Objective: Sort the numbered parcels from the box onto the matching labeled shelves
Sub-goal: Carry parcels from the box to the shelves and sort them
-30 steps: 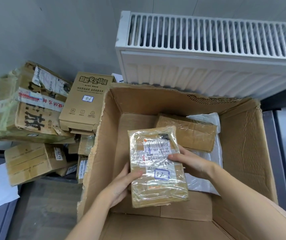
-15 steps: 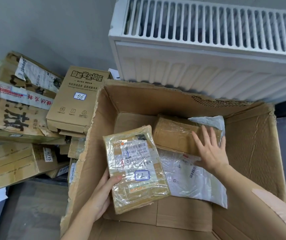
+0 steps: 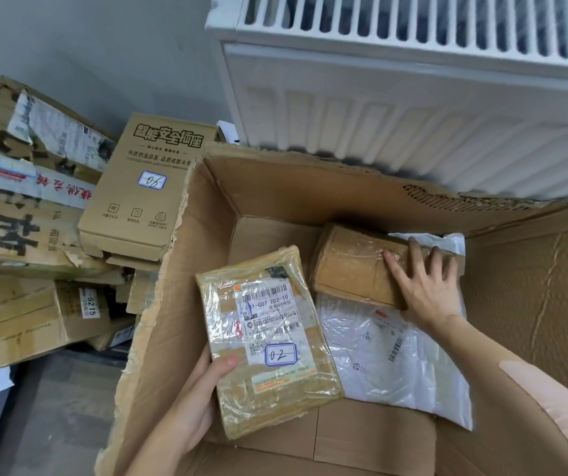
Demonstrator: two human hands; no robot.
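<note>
Inside a large open cardboard box (image 3: 533, 304), my left hand (image 3: 203, 396) grips the lower left edge of a flat tape-wrapped parcel (image 3: 269, 338) labelled 02, thumb on top. A second brown taped parcel (image 3: 351, 266) lies against the box's far wall. My right hand (image 3: 427, 286) rests on its right end with fingers spread and mostly straight. Beneath that hand and parcel lies a white plastic mailer bag (image 3: 396, 359). No shelves are in view.
A white radiator (image 3: 413, 97) stands right behind the box. To the left is a pile of cardboard parcels: a tan box labelled 06 (image 3: 148, 187), a battered big carton (image 3: 18, 201) and a box marked 6215 (image 3: 35, 317). Grey floor shows at bottom left.
My right hand let go of the 02 parcel and reached to the brown parcel at the back. The left hand alone moved the 02 parcel down and left.
</note>
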